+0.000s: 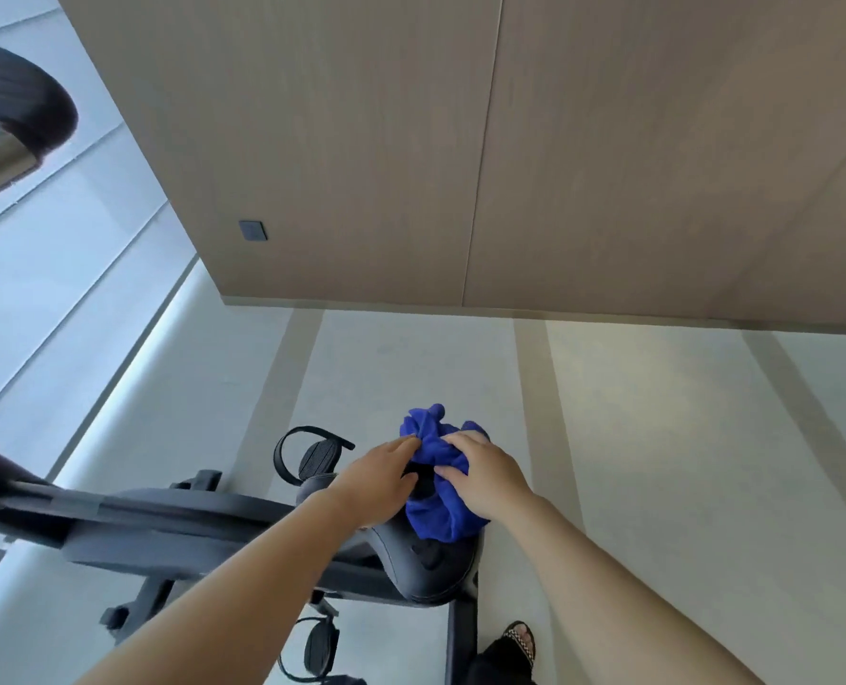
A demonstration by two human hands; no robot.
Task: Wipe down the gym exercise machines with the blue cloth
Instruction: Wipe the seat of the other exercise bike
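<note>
Two hands (pixel 376 479) (pixel 487 479), one blue cloth (pixel 443 519), one exercise bike (pixel 188 521), two pedals (pixel 318 457) (pixel 319 647).

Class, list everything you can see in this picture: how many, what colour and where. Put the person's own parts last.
cloth: one, blue, bunched on the saddle
saddle: one, dark grey, under the cloth
bike: one, dark grey, lower left
pedals: two, black with straps, either side of the bike
handlebar: one, black, upper left
wall: one, brown panels, behind
plate: one, dark grey, on the wall
floor: pale grey, beige stripes
foot: one, in a sandal, bottom edge
left hand: one, fingertips on the cloth
right hand: one, pinching the cloth
</note>
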